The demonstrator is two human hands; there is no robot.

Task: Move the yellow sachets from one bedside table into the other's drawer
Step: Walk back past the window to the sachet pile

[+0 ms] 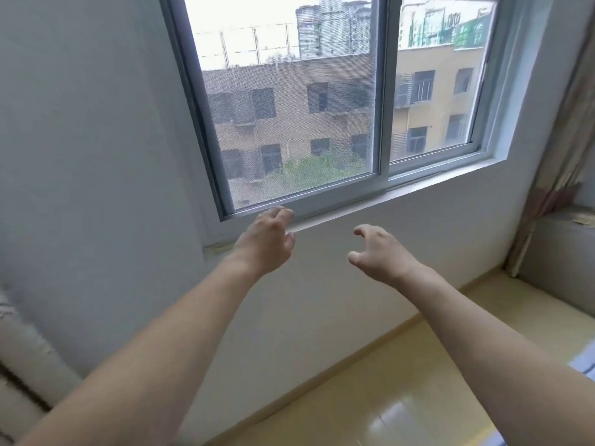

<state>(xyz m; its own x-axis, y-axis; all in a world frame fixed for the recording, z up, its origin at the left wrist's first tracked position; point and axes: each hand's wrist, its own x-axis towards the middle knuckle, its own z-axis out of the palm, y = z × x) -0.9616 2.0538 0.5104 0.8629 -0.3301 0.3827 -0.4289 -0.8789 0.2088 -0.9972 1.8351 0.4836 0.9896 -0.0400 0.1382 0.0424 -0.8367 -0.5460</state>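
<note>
- No yellow sachets, bedside tables or drawer show in this view, so where they are cannot be told.
- No words or labels can be read anywhere.
- The left hand point(269, 241) is held up in front of the window point(322, 101), fingers loose, holding nothing.
- The right hand point(381, 252) is up near the wall point(96, 156), fingers bent a little, holding nothing.
- A curtain point(560, 175) hangs far right, cut off by the edge.
- The shiny floor point(370, 381) is blurry.

A home room: window point(322, 101), curtain point(560, 149) (tied back), tiled floor point(386, 381).
</note>
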